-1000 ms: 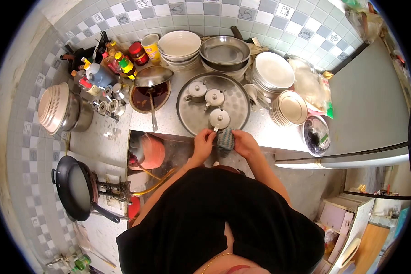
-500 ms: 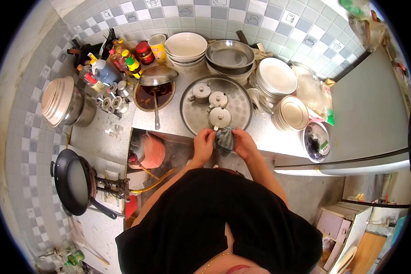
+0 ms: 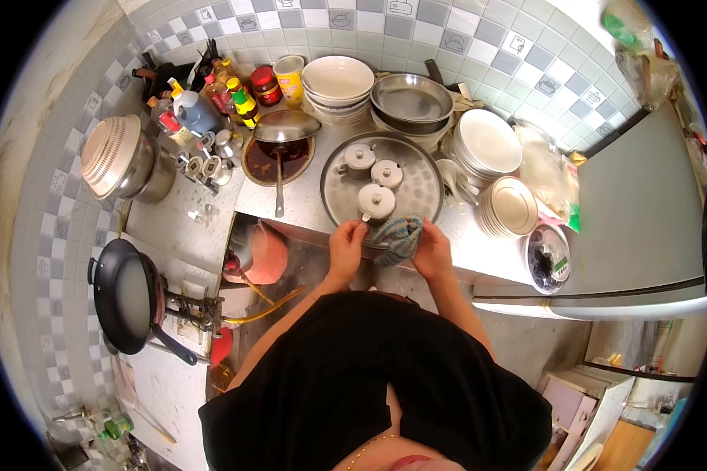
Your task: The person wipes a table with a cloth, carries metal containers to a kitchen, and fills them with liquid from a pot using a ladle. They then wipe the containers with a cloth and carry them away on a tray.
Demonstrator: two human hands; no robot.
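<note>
A blue-grey patterned cloth point(image 3: 401, 238) hangs spread between my two hands at the counter's front edge. My right hand point(image 3: 434, 251) grips its right side. Fingers of my left hand point(image 3: 346, 250) are pinched at the cloth's left edge, close to the nearest pot. Just beyond the cloth is a round metal tray point(image 3: 339, 198) on the counter. On it stand three small lidded metal pots: the nearest pot point(image 3: 376, 202), a middle pot point(image 3: 387, 173) and a back-left pot point(image 3: 359, 158). The cloth overlaps the tray's front rim.
Left of the tray is a bowl of dark sauce point(image 3: 263, 166) with a ladle point(image 3: 280, 192) and a lid point(image 3: 287, 125). Stacked bowls point(image 3: 338, 76), metal pans point(image 3: 412, 97) and plates point(image 3: 487, 141) line the back and right. A black wok point(image 3: 126, 294) sits at left.
The cloth has been spread wider and raised, and my right hand has moved right. My left hand stays near the closest pot. The whole view has shifted slightly.
</note>
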